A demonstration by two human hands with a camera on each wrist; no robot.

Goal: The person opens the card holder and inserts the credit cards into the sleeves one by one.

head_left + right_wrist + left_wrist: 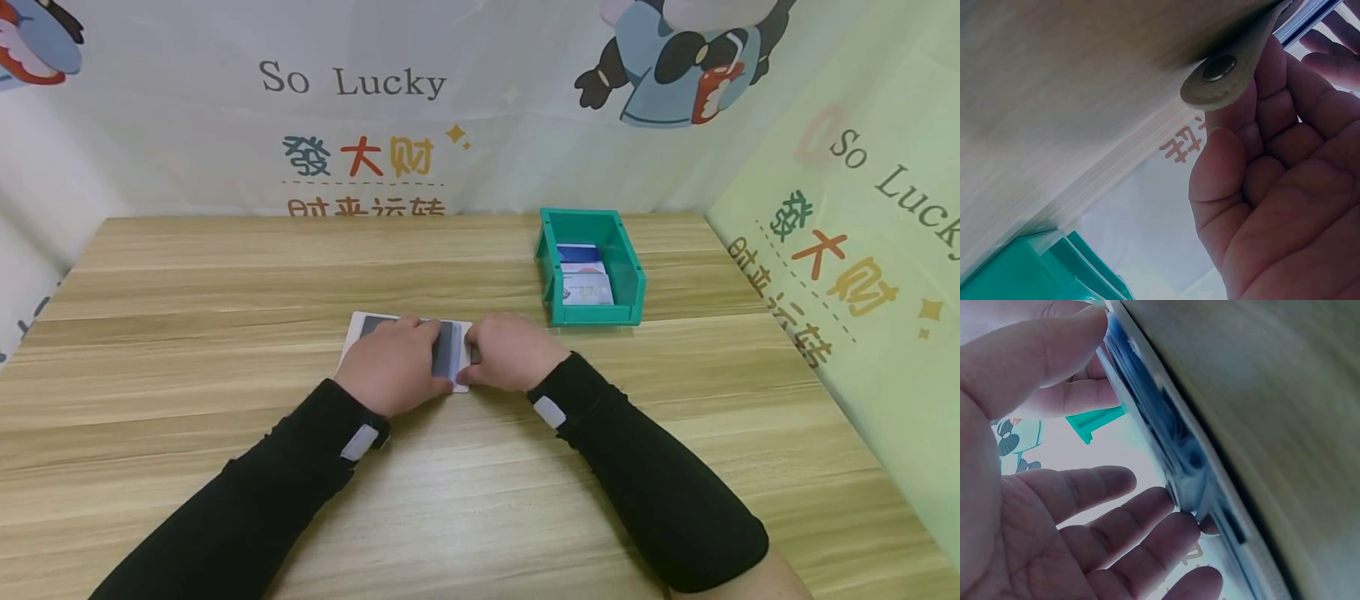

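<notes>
Black fabric sleeves (247,492): nearest my head camera, reaching from the lower edge up to both wrists, each bearing a small white patch (358,442) there.
Flat card holder with pale borders and a grey-blue panel (446,350): lying mid-scene under both hands, on the light-brown wood-grain table (465,508); through the left wrist camera I see thin bluish leaves (1154,403) stacked between its covers.
Left hand (393,367): fingers loosely extended over the holder and touching it, thumb at its near edge.
Right hand (513,354): fingers curled in, gripping the holder's right edge; against them my right wrist view shows a tan strap (1200,94) with a dark round metal snap (1219,67). I cannot tell which fingertips do the pinching.
Green plastic bin (597,315): beyond and right of the holder, apart from both hands, with white and blue printed cards (587,290) inside.
White cloth backdrop (510,125): behind the table, printed with "So Lucky" lettering (352,81) and cartoon figures (652,92).
</notes>
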